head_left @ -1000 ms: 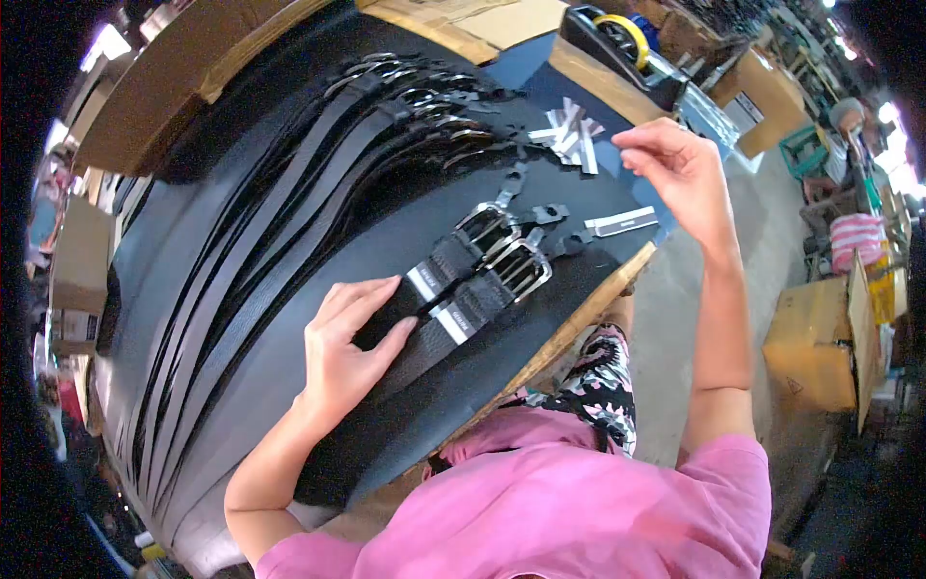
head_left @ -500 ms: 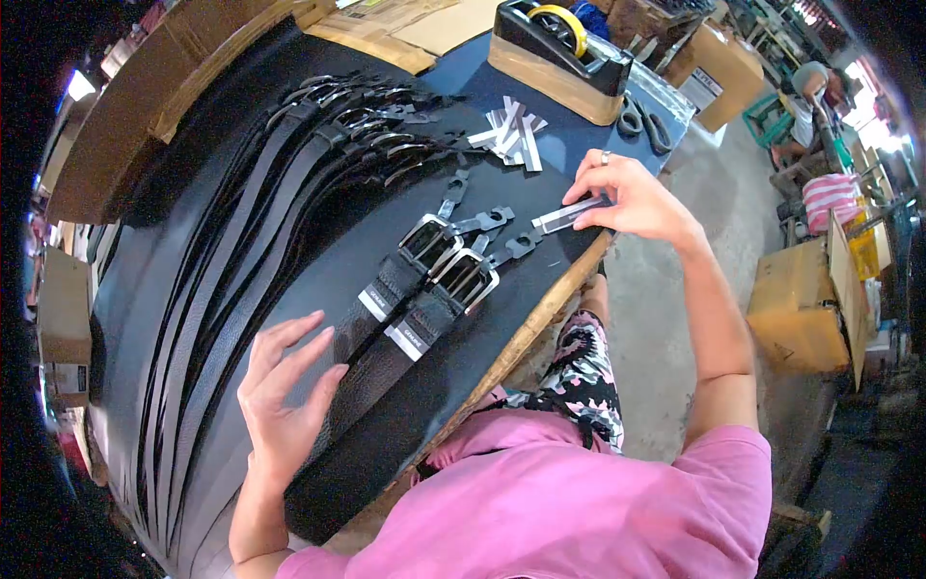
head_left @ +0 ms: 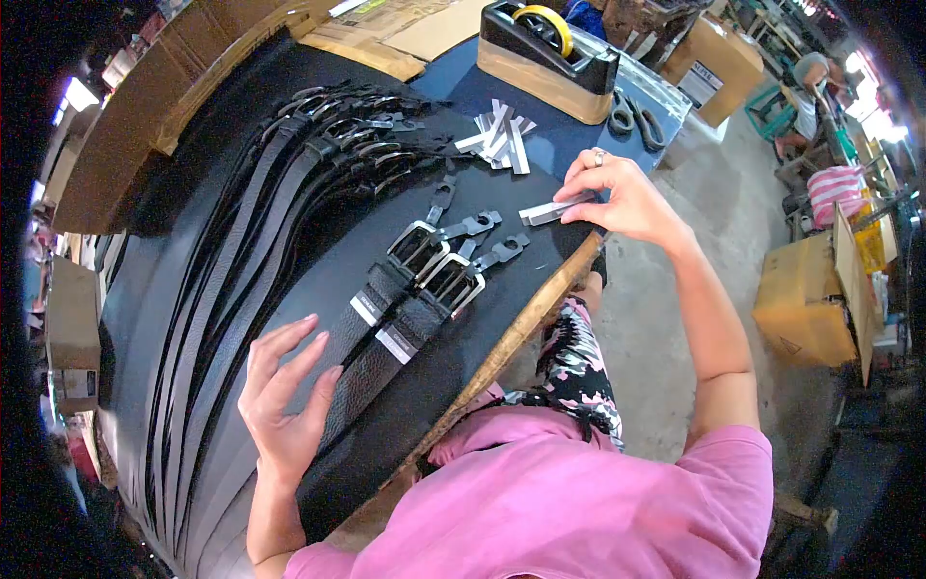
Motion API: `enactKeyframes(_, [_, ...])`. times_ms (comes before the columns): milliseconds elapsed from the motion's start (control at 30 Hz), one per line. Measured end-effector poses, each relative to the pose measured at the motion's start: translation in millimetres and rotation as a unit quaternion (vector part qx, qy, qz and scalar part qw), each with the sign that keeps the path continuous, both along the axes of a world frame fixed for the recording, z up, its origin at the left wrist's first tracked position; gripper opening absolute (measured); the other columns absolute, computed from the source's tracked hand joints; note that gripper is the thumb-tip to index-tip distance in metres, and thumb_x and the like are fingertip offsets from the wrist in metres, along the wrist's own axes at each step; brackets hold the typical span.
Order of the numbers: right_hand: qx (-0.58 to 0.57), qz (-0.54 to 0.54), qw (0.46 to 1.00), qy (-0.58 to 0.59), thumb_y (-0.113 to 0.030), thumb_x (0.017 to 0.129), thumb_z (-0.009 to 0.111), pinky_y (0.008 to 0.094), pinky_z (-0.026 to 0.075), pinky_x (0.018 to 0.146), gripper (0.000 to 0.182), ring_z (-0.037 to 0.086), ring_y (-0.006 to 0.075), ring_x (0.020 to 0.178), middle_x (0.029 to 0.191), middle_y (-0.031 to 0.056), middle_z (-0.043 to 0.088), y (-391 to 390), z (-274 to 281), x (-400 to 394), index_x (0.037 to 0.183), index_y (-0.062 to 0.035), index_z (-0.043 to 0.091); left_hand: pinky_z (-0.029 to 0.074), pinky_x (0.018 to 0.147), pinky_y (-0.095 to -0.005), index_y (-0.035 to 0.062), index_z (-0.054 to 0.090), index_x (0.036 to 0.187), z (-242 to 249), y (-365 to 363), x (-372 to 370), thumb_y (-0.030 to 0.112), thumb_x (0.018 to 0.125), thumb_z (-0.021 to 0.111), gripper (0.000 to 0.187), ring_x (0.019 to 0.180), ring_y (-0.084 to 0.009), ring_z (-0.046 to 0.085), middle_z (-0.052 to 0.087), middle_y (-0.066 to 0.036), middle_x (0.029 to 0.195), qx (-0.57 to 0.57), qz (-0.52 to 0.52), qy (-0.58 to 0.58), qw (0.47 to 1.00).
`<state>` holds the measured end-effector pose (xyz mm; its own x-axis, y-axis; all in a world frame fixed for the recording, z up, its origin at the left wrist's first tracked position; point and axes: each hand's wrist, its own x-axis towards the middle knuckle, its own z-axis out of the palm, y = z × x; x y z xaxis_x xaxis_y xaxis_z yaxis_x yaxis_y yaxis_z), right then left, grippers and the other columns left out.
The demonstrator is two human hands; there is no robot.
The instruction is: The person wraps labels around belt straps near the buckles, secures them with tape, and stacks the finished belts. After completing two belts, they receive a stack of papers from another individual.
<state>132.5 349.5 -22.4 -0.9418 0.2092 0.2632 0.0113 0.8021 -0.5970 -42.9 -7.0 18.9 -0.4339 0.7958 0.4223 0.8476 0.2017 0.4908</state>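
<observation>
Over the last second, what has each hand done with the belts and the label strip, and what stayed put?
The right hand came down from the air and took hold of the label strip at the table edge. The left hand lifted off the two buckled belts, fingers spread. Belts, strip pile and tape dispenser stayed.

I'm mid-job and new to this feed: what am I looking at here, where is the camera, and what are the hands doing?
There is no machine: a person works with bare hands, filmed by a camera on their head looking down. The left hand hovers open over two belts lying side by side, buckles up, on the dark table. The right hand pinches a small silver label strip at the table edge. More belts lie in a row behind, with loose strips, a tape dispenser and scissors.
</observation>
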Motion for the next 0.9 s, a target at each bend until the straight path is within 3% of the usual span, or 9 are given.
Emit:
enactKeyframes(133, [-0.012,0.004,0.999,0.035,-0.004,0.061,0.074,0.0294,0.042,0.071,0.023,0.054,0.0187,0.08,0.08,0.0051,0.058,-0.7,5.0,-1.6,0.082,-0.0036,0.066,0.044,0.085,-0.0355,0.0049,0.065,0.097,5.3,0.4,3.9,-0.004,0.059,0.07,0.039,0.098,-0.0279,0.057,0.06,-0.013,0.107,0.004,0.009,0.002,1.0])
enactKeyframes(233, [0.012,-0.002,0.998,0.063,-0.006,0.061,0.073,0.0317,0.042,0.074,0.02,0.055,0.0222,0.082,0.078,0.0065,0.059,-5.4,12.8,-0.2,0.079,-0.0046,0.065,0.044,0.084,-0.0348,0.0031,0.065,0.099,6.9,5.7,7.9,0.003,0.065,0.07,0.034,0.097,-0.0269,0.057,0.061,-0.014,0.104,0.016,0.002,-0.01,1.0])
enactKeyframes(333, [0.023,0.014,0.993,0.111,-0.006,0.061,0.073,0.0317,0.042,0.076,0.021,0.054,0.0217,0.084,0.079,0.0054,0.059,-17.5,26.2,1.6,0.079,-0.0053,0.065,0.044,0.081,-0.0307,-0.0021,0.063,0.1,2.3,18.2,9.7,0.017,0.082,0.061,0.027,0.093,-0.0222,0.058,0.062,-0.014,0.1,0.07,-0.062,-0.145,0.985])
enactKeyframes(367, [0.045,0.029,0.989,0.136,-0.006,0.06,0.073,0.0322,0.042,0.077,0.021,0.053,0.0219,0.085,0.079,0.0048,0.059,-26.3,31.9,1.1,0.08,-0.0055,0.065,0.044,0.081,-0.0307,-0.0021,0.063,0.1,2.2,25.4,12.7,0.017,0.082,0.061,0.027,0.093,-0.0222,0.058,0.062,-0.014,0.1,0.069,-0.059,-0.143,0.986])
enactKeyframes(433, [0.063,0.053,0.982,0.168,-0.006,0.06,0.073,0.0327,0.043,0.078,0.021,0.053,0.022,0.087,0.079,0.0042,0.059,-38.8,41.7,-0.9,0.08,-0.0058,0.064,0.044,0.079,-0.0268,-0.0023,0.063,0.101,6.1,44.3,18.5,0.013,0.084,0.058,0.023,0.091,-0.0183,0.058,0.062,-0.014,0.101,0.04,-0.073,-0.324,0.942])
enactKeyframes(567, [0.122,0.115,0.965,0.203,-0.006,0.061,0.072,0.0347,0.042,0.081,0.021,0.052,0.0233,0.091,0.082,0.0031,0.058,-60.7,58.5,-8.5,0.08,-0.0052,0.063,0.045,0.069,-0.0211,-0.0029,0.062,0.104,11.6,90.0,29.7,0.012,0.083,0.061,0.025,0.081,-0.0092,0.056,0.063,-0.008,0.096,0.002,-0.087,-0.474,0.876])
enactKeyframes(700, [0.147,0.14,0.964,0.174,-0.007,0.061,0.071,0.0368,0.039,0.086,0.025,0.051,0.0244,0.098,0.089,0.0039,0.058,-69.6,65.7,-8.0,0.085,-0.0058,0.063,0.04,0.055,-0.0179,-0.003,0.064,0.099,3.2,111.3,31.8,0.016,0.078,0.068,0.028,0.063,-0.004,0.049,0.062,-0.003,0.078,-0.037,-0.096,-0.508,0.855])
enactKeyframes(833, [0.148,0.001,0.953,0.264,-0.007,0.063,0.071,0.0363,0.039,0.089,0.04,0.051,0.0274,0.102,0.107,0.0101,0.057,-73.4,64.2,-5.3,0.102,-0.0054,0.061,0.04,0.055,-0.0191,-0.0035,0.065,0.088,-8.2,114.8,33.6,0.012,0.077,0.069,0.02,0.061,-0.0058,0.051,0.06,-0.003,0.07,0.012,-0.065,-0.596,0.8])
enactKeyframes(900, [-0.041,-0.108,0.942,0.315,-0.005,0.068,0.071,0.0316,0.043,0.083,0.037,0.056,0.0216,0.094,0.104,0.0111,0.06,-82.5,49.3,-8.2,0.103,-0.0016,0.06,0.044,0.057,-0.0194,-0.0033,0.065,0.087,-17.8,116.2,34.9,0.011,0.076,0.069,0.019,0.062,-0.0072,0.055,0.062,-0.004,0.07,0.077,-0.061,-0.64,0.762])
